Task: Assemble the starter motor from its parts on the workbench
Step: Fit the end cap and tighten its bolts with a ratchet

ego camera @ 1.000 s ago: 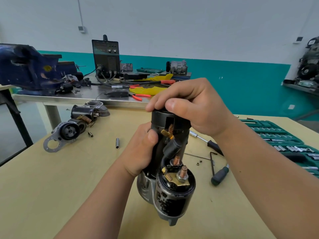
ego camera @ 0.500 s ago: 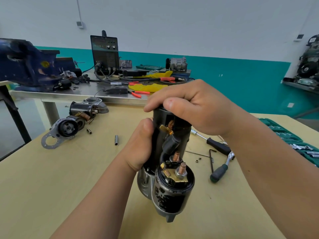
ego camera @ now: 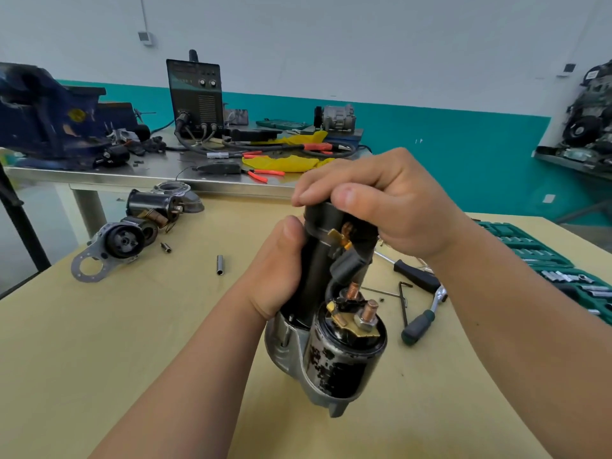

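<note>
Motor mostly together, top end being seated.

I have the motor (ego camera: 316,260) upright on the bench (ego camera: 132,342), nose down. My left hand (ego camera: 278,276) is wrapped round its black body, and my right hand (ego camera: 390,207) is curled over the top end, thumb and fingers clamped on the rim. The solenoid (ego camera: 344,359) is already mounted beside the body, and its lead runs down to a copper stud. I cannot tell whether that lead is fastened. I judge the main stack done, with the end cap left to fix. Two thin rods (ego camera: 381,290), likely the through bolts, lie loose by the screwdriver (ego camera: 417,278) and ratchet (ego camera: 420,323). Other parts (ego camera: 122,241) sit well apart at the bench's far left, near a small sleeve (ego camera: 220,265).
</note>
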`<state>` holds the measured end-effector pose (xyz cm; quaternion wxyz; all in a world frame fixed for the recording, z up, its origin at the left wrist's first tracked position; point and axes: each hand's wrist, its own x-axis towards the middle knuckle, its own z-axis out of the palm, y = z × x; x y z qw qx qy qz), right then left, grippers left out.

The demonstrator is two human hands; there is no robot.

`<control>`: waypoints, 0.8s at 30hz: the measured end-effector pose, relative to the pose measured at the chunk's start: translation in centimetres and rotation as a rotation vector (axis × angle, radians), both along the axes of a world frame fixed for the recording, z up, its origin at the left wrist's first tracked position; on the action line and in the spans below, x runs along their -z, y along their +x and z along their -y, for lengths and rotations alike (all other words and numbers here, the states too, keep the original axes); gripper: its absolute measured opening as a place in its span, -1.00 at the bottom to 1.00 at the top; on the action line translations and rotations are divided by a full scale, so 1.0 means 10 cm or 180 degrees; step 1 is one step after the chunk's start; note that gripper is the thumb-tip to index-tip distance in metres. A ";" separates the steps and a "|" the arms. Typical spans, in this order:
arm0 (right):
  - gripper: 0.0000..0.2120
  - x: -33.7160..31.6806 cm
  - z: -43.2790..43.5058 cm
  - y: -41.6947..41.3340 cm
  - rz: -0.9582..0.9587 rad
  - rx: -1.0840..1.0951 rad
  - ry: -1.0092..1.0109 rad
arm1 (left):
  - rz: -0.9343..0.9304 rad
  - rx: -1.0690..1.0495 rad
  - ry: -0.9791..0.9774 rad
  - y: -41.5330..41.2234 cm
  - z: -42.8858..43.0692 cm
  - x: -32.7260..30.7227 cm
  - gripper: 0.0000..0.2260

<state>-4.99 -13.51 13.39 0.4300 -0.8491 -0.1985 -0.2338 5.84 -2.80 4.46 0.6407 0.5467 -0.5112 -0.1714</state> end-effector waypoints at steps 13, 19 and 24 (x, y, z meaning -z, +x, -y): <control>-0.78 -0.03 -0.08 0.06 -0.0145 0.0418 -0.0233 | -0.0382 0.0226 -0.0395 0.00 -0.02 0.01 -0.02; -0.74 0.02 -0.17 0.09 -0.0034 0.0510 -0.0637 | -0.0468 0.0204 -0.0541 -0.01 -0.08 0.00 -0.06; -0.64 0.09 -0.14 0.11 -0.0150 -0.0135 0.0739 | -0.0187 0.0206 -0.0677 -0.04 -0.13 0.01 -0.09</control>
